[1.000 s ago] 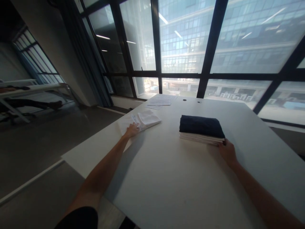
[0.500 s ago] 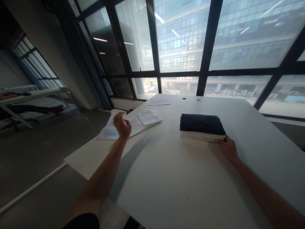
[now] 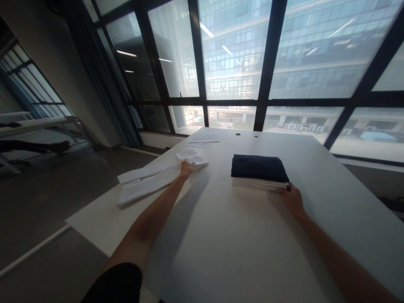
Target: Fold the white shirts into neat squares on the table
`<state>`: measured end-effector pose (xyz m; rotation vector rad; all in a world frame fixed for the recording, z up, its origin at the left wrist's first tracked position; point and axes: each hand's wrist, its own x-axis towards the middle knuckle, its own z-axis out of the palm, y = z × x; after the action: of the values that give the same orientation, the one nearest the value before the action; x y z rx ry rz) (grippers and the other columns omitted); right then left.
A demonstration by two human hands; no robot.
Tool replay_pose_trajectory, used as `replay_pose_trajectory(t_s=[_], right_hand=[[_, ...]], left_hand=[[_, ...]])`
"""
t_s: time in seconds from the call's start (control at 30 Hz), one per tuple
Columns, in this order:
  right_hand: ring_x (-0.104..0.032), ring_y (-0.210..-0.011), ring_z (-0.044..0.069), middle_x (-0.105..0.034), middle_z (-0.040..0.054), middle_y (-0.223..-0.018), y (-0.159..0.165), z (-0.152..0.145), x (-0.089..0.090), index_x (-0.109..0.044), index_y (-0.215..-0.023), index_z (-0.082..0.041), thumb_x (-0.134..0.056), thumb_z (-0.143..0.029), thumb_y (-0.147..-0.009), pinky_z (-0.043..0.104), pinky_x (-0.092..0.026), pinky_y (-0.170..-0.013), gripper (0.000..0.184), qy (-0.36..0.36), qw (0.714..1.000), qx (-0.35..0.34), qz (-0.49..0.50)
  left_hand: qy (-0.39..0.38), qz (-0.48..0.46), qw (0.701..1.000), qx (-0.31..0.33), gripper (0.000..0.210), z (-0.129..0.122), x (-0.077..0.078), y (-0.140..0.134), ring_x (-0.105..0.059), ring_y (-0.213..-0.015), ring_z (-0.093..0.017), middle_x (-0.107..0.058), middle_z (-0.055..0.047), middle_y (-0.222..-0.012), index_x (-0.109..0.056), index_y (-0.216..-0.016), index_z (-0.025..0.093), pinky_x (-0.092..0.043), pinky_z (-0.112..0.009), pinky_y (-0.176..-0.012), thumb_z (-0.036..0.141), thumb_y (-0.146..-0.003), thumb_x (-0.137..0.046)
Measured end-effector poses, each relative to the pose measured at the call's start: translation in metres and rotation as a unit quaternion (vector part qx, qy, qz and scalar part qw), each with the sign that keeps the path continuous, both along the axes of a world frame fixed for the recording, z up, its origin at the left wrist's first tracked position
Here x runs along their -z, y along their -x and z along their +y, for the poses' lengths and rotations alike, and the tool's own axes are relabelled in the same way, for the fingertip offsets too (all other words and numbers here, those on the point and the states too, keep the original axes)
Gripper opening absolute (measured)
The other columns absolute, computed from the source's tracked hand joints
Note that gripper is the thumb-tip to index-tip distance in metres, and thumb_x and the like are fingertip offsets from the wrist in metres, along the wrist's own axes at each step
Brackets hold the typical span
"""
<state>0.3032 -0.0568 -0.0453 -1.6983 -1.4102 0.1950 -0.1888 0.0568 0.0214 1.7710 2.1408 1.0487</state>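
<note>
Okay: white cloth on tabletop, left side | left hand at its far end, right hand touching folded stack (both grips: can't tell) | likely soft, light; hold edges

Daylight fills tall, dark-framed windows streaked with light reflections behind a white bench. At left, a dark curtain hangs beside a wall; beyond, a white table stands on grey floor.

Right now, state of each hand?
Left hand: on the white cloth; grip unclear.
Right hand: touching the right corner of the folded stack; grip unclear.
</note>
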Motion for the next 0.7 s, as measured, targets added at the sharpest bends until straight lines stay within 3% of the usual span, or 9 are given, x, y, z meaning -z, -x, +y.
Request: replay_pose_trajectory(t_s=[0.13,0.23,0.3,0.4,0.5,0.6,0.67,0.7], right_hand=[[-0.064,-0.077,0.027,-0.074,0.0149,-0.086,0.000,0.000,0.000,-0.070,-0.097,-0.015,-0.042,-0.044,-0.083,0.032,-0.043,-0.066,0.043,-0.008,1.000,-0.012,0.010],[-0.066,-0.080,0.028,-0.074,0.0159,-0.089,0.001,-0.002,-0.002,-0.071,-0.100,-0.014,-0.042,-0.044,-0.083,0.033,-0.044,-0.067,0.044,-0.008,1.000,-0.018,0.018],[-0.066,-0.080,0.029,-0.074,0.0164,-0.090,0.002,-0.003,-0.004,-0.071,-0.101,-0.013,-0.042,-0.044,-0.082,0.033,-0.045,-0.067,0.046,-0.004,0.999,-0.023,0.028],[-0.066,-0.078,0.029,-0.074,0.0166,-0.089,0.004,-0.004,-0.007,-0.071,-0.101,-0.012,-0.041,-0.045,-0.082,0.034,-0.045,-0.067,0.048,-0.001,0.999,-0.024,0.034],[-0.066,-0.080,0.029,-0.074,0.0166,-0.090,0.005,-0.005,-0.008,-0.071,-0.102,-0.013,-0.042,-0.043,-0.081,0.034,-0.045,-0.068,0.047,-0.006,0.999,-0.023,0.027],[-0.065,-0.081,0.028,-0.074,0.0148,-0.091,0.004,-0.006,-0.007,-0.071,-0.102,-0.015,-0.043,-0.042,-0.083,0.033,-0.044,-0.067,0.043,-0.002,1.000,-0.019,0.018],[-0.065,-0.081,0.027,-0.074,0.0131,-0.090,0.004,-0.007,-0.007,-0.070,-0.100,-0.017,-0.043,-0.042,-0.085,0.032,-0.043,-0.066,0.040,0.005,1.000,-0.020,0.015],[-0.065,-0.081,0.027,-0.074,0.0125,-0.090,0.004,-0.006,-0.008,-0.069,-0.099,-0.017,-0.043,-0.041,-0.085,0.031,-0.043,-0.066,0.038,0.008,1.000,-0.023,0.015]], left_hand=[[-0.072,0.004,0.996,0.046,0.068,0.033,-0.030,-0.038,-0.034,-0.147,-0.037,-0.039,-0.026,-0.152,-0.044,-0.147,0.006,-0.028,-0.051,-0.121,0.025,-0.085,-0.067],[-0.107,0.033,0.976,0.189,0.062,0.043,-0.046,-0.079,-0.035,-0.147,-0.030,-0.036,-0.017,-0.158,-0.053,-0.142,0.012,-0.032,-0.041,-0.122,0.017,-0.081,-0.066],[-0.142,0.058,0.943,0.296,0.054,0.037,-0.053,-0.112,-0.039,-0.146,-0.029,-0.039,-0.015,-0.158,-0.057,-0.140,0.014,-0.034,-0.043,-0.121,0.020,-0.087,-0.061],[-0.175,0.084,0.895,0.401,0.048,0.012,-0.058,-0.160,-0.048,-0.139,-0.026,-0.053,-0.015,-0.148,-0.054,-0.144,0.015,-0.037,-0.042,-0.119,0.034,-0.100,-0.049],[-0.109,0.181,0.825,0.525,0.060,-0.020,-0.056,-0.198,-0.046,-0.142,-0.029,-0.051,-0.010,-0.152,-0.050,-0.149,0.023,-0.038,-0.041,-0.116,0.054,-0.097,-0.056],[-0.072,0.271,0.789,0.546,0.057,-0.040,-0.048,-0.217,-0.039,-0.146,-0.032,-0.046,-0.010,-0.157,-0.054,-0.147,0.026,-0.036,-0.043,-0.117,0.051,-0.096,-0.059],[-0.069,0.266,0.804,0.527,0.043,-0.043,-0.045,-0.223,-0.046,-0.141,-0.029,-0.050,-0.010,-0.154,-0.059,-0.141,0.026,-0.037,-0.042,-0.114,0.039,-0.101,-0.053],[-0.060,0.227,0.828,0.510,0.038,-0.041,-0.045,-0.225,-0.053,-0.136,-0.028,-0.056,-0.010,-0.148,-0.064,-0.135,0.026,-0.040,-0.041,-0.112,0.035,-0.100,-0.054]])
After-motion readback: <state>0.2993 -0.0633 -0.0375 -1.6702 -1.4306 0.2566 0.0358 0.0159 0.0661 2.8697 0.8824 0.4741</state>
